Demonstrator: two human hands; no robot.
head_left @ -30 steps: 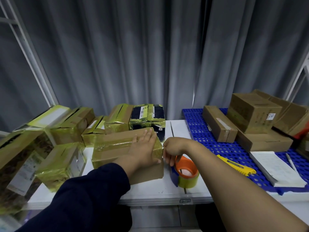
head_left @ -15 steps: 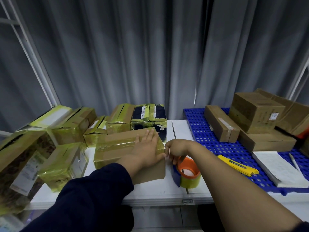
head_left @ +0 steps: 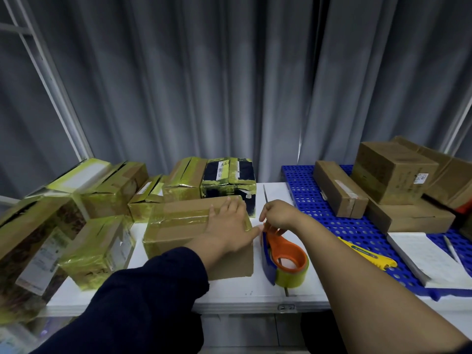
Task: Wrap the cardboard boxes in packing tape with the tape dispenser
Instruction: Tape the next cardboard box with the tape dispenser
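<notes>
Shifted slightly right of the box edge since a second ago, the right hand pinches the far tip of the orange dispenser, which stands on the counter just right of the box. The left hand stays flat, fingers straight, pressing the half-taped box top. To the left sit wrapped boxes; at right, plain boxes and a yellow cutter lie on a blue mat.

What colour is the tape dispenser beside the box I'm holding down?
The tape dispenser is orange with a blue side piece, clearest in the head view.
</notes>
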